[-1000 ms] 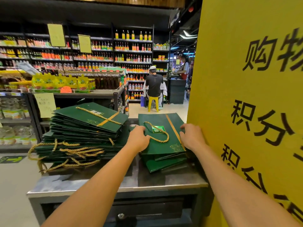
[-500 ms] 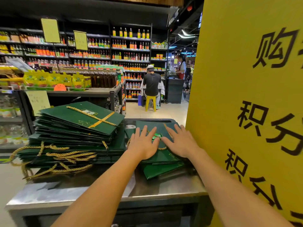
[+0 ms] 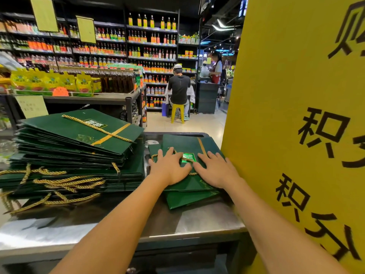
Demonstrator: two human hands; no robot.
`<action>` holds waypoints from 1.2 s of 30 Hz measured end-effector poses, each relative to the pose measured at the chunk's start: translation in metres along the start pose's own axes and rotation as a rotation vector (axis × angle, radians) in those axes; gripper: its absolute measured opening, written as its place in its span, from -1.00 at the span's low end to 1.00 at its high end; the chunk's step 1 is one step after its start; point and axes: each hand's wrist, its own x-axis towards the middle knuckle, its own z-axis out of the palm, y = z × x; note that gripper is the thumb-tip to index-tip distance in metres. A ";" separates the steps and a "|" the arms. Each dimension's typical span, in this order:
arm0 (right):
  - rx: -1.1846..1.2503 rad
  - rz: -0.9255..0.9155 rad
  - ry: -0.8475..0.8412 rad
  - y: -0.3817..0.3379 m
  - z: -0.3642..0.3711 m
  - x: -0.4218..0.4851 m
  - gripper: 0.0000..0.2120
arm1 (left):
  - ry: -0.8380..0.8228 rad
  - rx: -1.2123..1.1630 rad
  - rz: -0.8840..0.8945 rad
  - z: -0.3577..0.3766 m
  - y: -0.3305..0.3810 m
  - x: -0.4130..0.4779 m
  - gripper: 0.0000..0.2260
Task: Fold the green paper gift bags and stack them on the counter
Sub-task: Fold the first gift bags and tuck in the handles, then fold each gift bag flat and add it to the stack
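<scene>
A small stack of flat green paper gift bags [image 3: 187, 143] with gold rope handles lies on the right part of the steel counter [image 3: 197, 218]. My left hand [image 3: 169, 169] and my right hand [image 3: 215, 171] both press flat on the top bag, fingers spread, either side of its shiny green label [image 3: 188, 156]. A much taller, slanted pile of flat green bags [image 3: 79, 147] fills the counter's left half, its gold handles hanging over the front left edge.
A big yellow sign board [image 3: 296, 115] with black characters stands right against the counter's right side. Behind are shop shelves of bottles [image 3: 152, 44], a display rack of yellow packets [image 3: 51, 82], and a person on a yellow stool [image 3: 177, 113] in the aisle.
My hands went from gripping the top bag's side edges to lying flat on its top face. The view has tilted and moved slightly closer.
</scene>
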 end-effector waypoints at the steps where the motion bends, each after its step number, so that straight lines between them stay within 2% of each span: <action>1: 0.000 0.002 0.003 0.001 0.000 0.001 -0.34 | 0.002 -0.005 0.012 0.000 -0.002 0.004 -0.43; 6: 0.003 -0.001 -0.003 0.002 0.001 0.004 -0.35 | -0.024 -0.060 0.056 -0.006 -0.006 0.021 -0.39; 10: -0.020 0.012 -0.020 0.001 0.004 0.003 -0.33 | -0.091 0.012 0.056 0.006 -0.008 0.022 -0.44; 16: -0.013 0.007 -0.018 -0.002 0.006 0.001 -0.34 | -0.073 0.042 0.047 0.005 -0.006 0.016 -0.42; 20: 0.033 0.012 -0.007 -0.001 0.002 0.002 -0.32 | 0.025 0.118 0.023 -0.007 0.006 -0.004 -0.52; 22: 0.039 0.002 0.056 -0.002 -0.007 -0.002 -0.27 | 0.126 0.138 0.052 -0.020 0.005 -0.019 -0.61; 25: -0.026 -0.044 0.307 -0.018 -0.027 -0.013 -0.23 | 0.233 0.071 0.074 -0.054 -0.004 -0.045 -0.72; 27: 0.106 -0.090 0.427 -0.040 -0.041 -0.019 -0.41 | 0.284 0.012 0.060 -0.083 -0.015 -0.063 -0.76; 30: 0.549 -0.204 0.375 -0.083 -0.058 -0.029 -0.57 | 0.394 -0.016 0.053 -0.129 -0.029 -0.094 -0.81; 33: 0.737 -0.279 0.248 -0.129 -0.065 -0.032 -0.55 | 0.502 -0.033 0.026 -0.176 -0.041 -0.123 -0.79; 36: 0.828 -0.240 0.095 -0.166 -0.062 -0.031 -0.43 | 0.610 -0.007 -0.057 -0.212 -0.074 -0.138 -0.78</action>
